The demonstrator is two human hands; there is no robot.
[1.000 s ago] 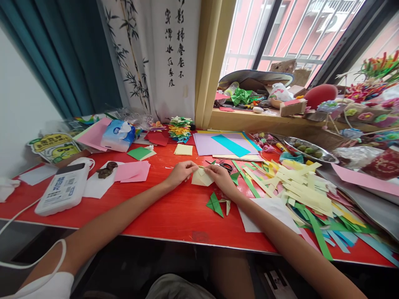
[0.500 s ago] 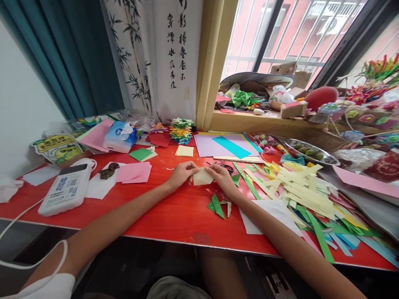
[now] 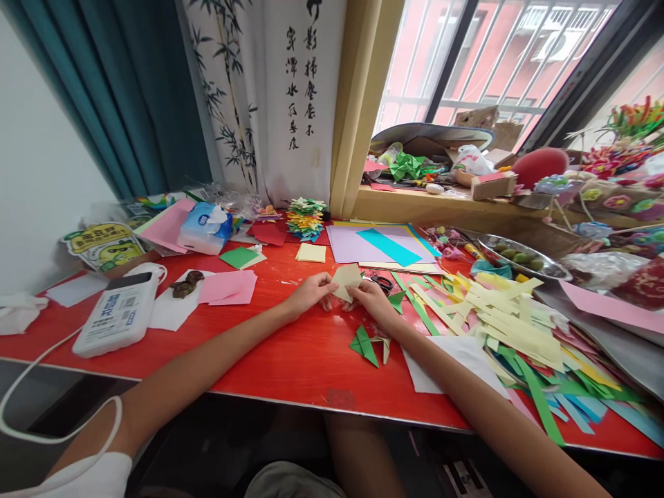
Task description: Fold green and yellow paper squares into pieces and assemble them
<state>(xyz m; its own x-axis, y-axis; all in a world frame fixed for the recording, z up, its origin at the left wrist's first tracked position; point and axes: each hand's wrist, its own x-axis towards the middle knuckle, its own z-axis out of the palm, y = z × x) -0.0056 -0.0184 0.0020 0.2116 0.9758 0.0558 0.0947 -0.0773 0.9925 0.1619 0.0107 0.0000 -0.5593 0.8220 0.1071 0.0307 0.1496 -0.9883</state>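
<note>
Both of my hands meet over the middle of the red table (image 3: pixel 290 360). My left hand (image 3: pixel 310 292) and my right hand (image 3: pixel 369 297) pinch a folded cream-yellow paper piece (image 3: pixel 346 279) from either side and hold it lifted, tilted up off the tabletop. A folded green paper shape (image 3: pixel 364 343) lies on the table just in front of my right wrist. Black-handled scissors (image 3: pixel 382 283) lie right behind my right hand.
A heap of cut yellow, green and blue paper strips (image 3: pixel 513 332) covers the right side. Lilac and teal sheets (image 3: pixel 381 243), a stack of folded pieces (image 3: pixel 306 218), a tissue pack (image 3: pixel 205 227), pink sheets (image 3: pixel 228 286) and a white device (image 3: pixel 117 312) lie around. The cluttered windowsill (image 3: pixel 467 197) rises behind.
The cream paper piece, pressed flat on the table a second ago, is now raised and tilted upright between both hands. The camera view has shifted slightly.
</note>
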